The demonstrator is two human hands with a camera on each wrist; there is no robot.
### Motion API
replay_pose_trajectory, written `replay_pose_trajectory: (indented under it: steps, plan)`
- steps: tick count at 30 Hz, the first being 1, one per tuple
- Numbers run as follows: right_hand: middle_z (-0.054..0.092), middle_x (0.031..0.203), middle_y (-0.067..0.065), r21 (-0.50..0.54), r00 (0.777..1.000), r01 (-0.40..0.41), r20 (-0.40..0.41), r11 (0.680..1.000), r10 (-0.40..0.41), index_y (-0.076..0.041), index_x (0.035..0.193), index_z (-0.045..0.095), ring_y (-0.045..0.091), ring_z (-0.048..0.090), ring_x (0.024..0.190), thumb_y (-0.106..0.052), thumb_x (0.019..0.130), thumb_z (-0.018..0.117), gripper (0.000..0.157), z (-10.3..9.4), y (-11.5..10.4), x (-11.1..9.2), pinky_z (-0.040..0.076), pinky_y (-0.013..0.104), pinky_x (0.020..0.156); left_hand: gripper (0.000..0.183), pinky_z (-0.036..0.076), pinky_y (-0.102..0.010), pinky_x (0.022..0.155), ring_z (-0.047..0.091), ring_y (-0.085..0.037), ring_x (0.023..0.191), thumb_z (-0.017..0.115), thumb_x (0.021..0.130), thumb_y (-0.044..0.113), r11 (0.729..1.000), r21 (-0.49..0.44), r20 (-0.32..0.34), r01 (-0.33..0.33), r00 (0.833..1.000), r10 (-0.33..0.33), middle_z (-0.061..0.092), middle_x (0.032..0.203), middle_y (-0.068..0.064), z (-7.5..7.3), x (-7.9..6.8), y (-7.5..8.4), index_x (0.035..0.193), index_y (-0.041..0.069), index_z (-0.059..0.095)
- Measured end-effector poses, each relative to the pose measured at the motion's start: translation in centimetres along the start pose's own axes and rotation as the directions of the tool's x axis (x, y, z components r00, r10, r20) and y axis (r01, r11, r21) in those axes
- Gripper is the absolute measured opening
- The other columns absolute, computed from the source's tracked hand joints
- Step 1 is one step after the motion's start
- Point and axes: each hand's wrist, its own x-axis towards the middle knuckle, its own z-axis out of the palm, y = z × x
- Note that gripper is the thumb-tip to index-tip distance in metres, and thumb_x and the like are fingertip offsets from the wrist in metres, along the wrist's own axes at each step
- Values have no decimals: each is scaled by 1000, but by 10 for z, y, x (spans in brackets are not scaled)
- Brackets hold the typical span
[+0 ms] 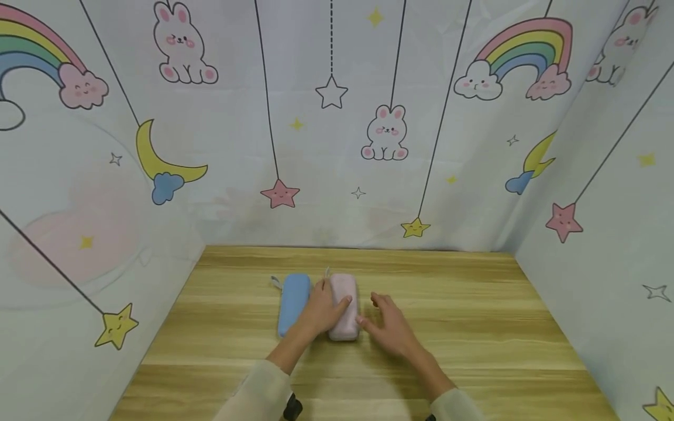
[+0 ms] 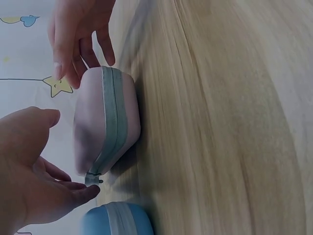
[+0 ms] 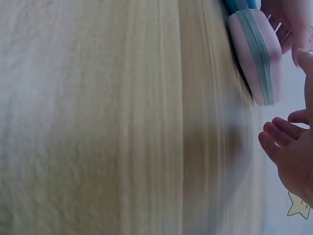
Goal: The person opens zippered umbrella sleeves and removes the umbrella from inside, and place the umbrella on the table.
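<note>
A pink zip case (image 1: 344, 327) with a grey-green zipper band (image 2: 113, 107) lies lengthwise on the wooden table. My left hand (image 1: 320, 310) is at its left side, the thumb stretched over the case in the head view. In the left wrist view the left fingertips (image 2: 87, 194) are right by the zipper pull (image 2: 93, 179), and the thumb stands apart from the case. My right hand (image 1: 392, 328) is on the case's right side, fingers loosely bent and holding nothing. In the right wrist view a gap shows between the right fingers (image 3: 276, 137) and the case.
A blue zip case (image 1: 295, 301) with a grey strap lies just left of my left hand. The wooden table (image 1: 453, 292) ends at a white curtain (image 1: 326, 222) printed with rabbits, stars and rainbows, which also hangs along both sides.
</note>
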Motion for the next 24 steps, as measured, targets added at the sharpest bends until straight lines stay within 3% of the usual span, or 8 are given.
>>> replay_pose_trajectory:
  steps: [14, 24]
  plan:
    - [58, 126, 17, 136, 1000, 22, 7, 990, -23, 5, 143, 47, 30, 59, 115, -47, 96, 63, 72, 13, -10, 0, 51, 45, 95, 78, 40, -53, 107, 44, -47, 130, 58, 99, 40, 996, 3, -68, 86, 994, -86, 39, 142, -37, 12, 10, 5, 144, -18, 32]
    - [60, 121, 16, 155, 1000, 9, 7, 988, -10, 8, 139, 48, 27, 61, 110, -42, 99, 60, 65, 19, -8, -3, 53, 41, 92, 69, 45, -55, 100, 52, -50, 120, 56, 101, 29, 997, -20, -34, 78, 996, -79, 45, 133, -39, 16, 11, 6, 142, -21, 32]
